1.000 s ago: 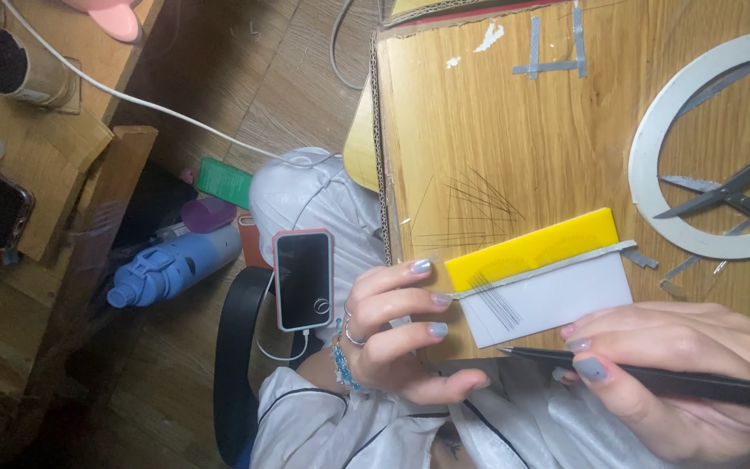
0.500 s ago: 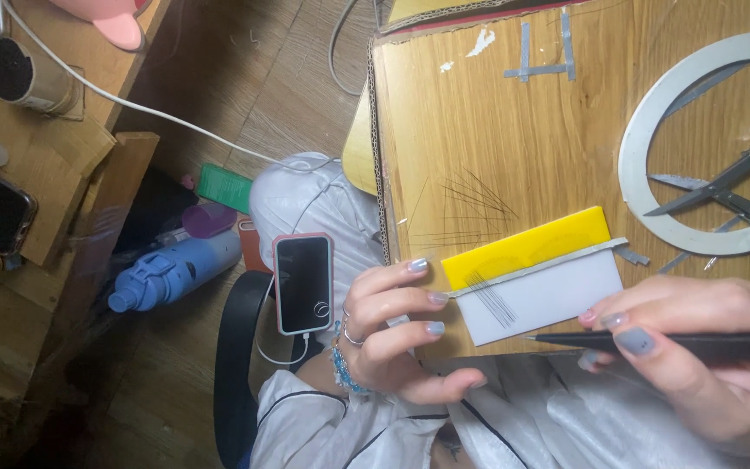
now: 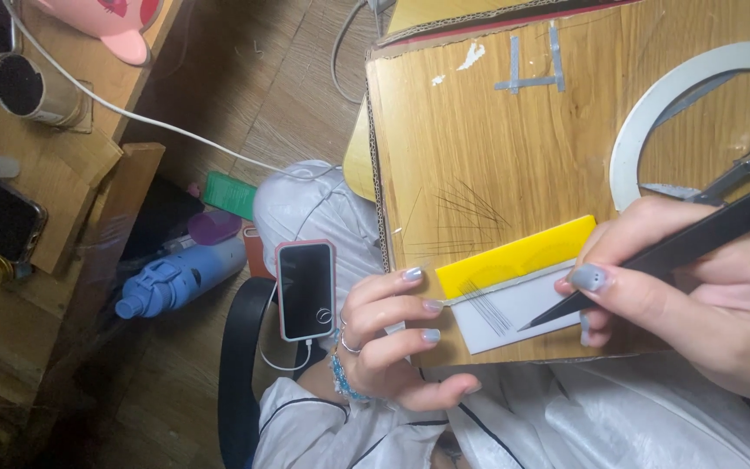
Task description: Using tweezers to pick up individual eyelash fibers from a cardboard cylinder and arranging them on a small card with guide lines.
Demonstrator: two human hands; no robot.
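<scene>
Right hand (image 3: 696,295), gripping black tweezers (image 3: 653,260), has brought their tip onto the white card (image 3: 523,314).

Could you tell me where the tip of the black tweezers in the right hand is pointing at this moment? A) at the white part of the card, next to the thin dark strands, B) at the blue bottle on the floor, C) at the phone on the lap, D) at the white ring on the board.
A: the right hand holds the black tweezers with their tip on the white part of the card, beside the thin dark strands, while the left hand steadies the card's edge.
</scene>
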